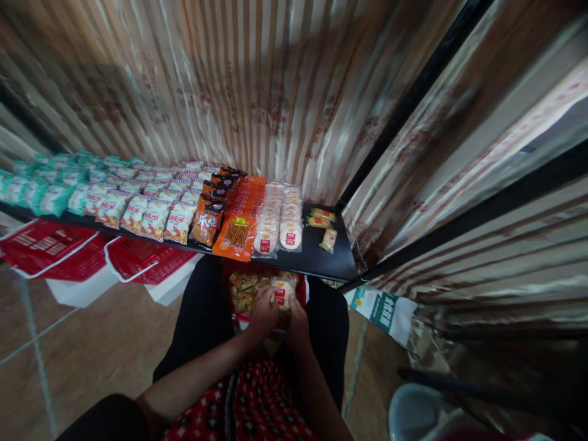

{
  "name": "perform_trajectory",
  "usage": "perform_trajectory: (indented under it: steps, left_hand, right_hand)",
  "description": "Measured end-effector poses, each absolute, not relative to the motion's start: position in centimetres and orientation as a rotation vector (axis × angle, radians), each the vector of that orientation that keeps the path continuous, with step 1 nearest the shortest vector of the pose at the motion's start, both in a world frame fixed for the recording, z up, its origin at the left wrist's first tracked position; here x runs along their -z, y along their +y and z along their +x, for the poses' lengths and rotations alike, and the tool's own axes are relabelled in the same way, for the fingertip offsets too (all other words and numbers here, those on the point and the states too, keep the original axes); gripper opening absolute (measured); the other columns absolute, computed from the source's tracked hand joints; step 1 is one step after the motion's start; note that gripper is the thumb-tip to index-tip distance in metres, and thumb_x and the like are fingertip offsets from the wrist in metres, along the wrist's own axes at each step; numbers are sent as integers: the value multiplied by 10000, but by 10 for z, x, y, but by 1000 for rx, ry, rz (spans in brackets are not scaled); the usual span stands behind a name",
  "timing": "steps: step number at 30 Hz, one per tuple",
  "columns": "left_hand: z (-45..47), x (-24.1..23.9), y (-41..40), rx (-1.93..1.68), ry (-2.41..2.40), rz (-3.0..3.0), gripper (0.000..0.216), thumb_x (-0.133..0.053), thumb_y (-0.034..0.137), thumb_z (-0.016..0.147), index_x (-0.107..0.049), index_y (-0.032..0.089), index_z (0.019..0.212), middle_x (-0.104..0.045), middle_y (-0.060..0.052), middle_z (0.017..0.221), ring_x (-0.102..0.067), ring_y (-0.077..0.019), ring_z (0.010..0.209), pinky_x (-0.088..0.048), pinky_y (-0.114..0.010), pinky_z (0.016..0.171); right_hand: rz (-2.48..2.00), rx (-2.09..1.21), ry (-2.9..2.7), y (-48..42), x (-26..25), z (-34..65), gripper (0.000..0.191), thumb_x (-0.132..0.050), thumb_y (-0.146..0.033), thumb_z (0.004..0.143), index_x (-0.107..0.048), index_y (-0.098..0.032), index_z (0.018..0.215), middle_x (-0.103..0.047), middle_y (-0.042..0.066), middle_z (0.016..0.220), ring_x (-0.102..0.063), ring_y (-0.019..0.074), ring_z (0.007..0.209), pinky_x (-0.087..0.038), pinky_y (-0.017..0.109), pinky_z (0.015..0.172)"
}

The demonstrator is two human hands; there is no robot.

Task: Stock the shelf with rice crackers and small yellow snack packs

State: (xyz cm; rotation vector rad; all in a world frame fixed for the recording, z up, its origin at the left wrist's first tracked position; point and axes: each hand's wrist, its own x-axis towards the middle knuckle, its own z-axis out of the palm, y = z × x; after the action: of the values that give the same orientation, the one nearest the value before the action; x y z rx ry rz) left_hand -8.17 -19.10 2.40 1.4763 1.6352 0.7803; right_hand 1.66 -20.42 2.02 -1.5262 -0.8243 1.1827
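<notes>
1. A round, cream-coloured cracker packet (282,295) in clear plastic, red-labelled, is held above the lap; hard squeezing could crack its contents.
2. The left hand (263,312) and right hand (297,320) have fingers closed on its sides; a slackened grip could drop it among small gold-wrapped snacks (245,286).
3. Similar round packets (265,241) line the flat black shelf's (316,258) front edge; a knock could topple them.

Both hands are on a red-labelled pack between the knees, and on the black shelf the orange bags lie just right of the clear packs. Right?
Not quite: the head view shows the orange bags just left of the clear packs on the black shelf. Left hand and right hand are indeed on the red-labelled pack between the knees.
</notes>
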Motion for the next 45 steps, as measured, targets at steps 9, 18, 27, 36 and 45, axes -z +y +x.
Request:
perform_trajectory:
  steps: [9,18,27,36,45]
  left_hand:
    - [-82,-9,-185,-891,1502,1154,401,-490,105,731,-526,158,1127,-665,-76,1055,-629,-158,926,-481,-284,851]
    - [-84,-11,-177,-923,1508,1154,353,-516,95,717,-568,162,1059,-672,-33,926,-618,-122,772,-482,-236,726]
    - [-86,-36,-167,-896,1583,1311,374,-528,126,741,-548,176,1111,-653,-38,1006,-602,-138,866,-461,-259,804]
    - [-80,-50,-151,-932,1643,1445,273,-503,155,768,-549,160,1038,-605,-57,1001,-574,-161,907,-449,-293,839]
    - [-73,-57,-131,-957,1674,1617,305,-418,168,829,-573,157,1091,-566,-85,1037,-549,-175,959,-450,-318,899]
  right_hand:
    - [-1283,-1407,-414,-204,-15,16,574,-701,-585,598,-616,-163,978,-727,71,828,-682,227,727,-545,316,631]
    - [-1359,-1291,-507,-200,-11,23,601,-713,-575,581,-656,-146,997,-733,69,817,-686,233,740,-541,295,605]
    - [-1569,-1177,-722,-187,-10,37,531,-656,-534,627,-691,-139,980,-739,74,847,-685,249,801,-542,295,654]
    - [-1686,-1018,-882,-166,-22,46,585,-572,-553,652,-642,-174,1092,-733,72,899,-685,214,795,-549,291,683]
    - [-1743,-828,-932,-141,-29,52,573,-561,-562,640,-665,-149,1023,-698,106,962,-656,216,837,-521,313,770]
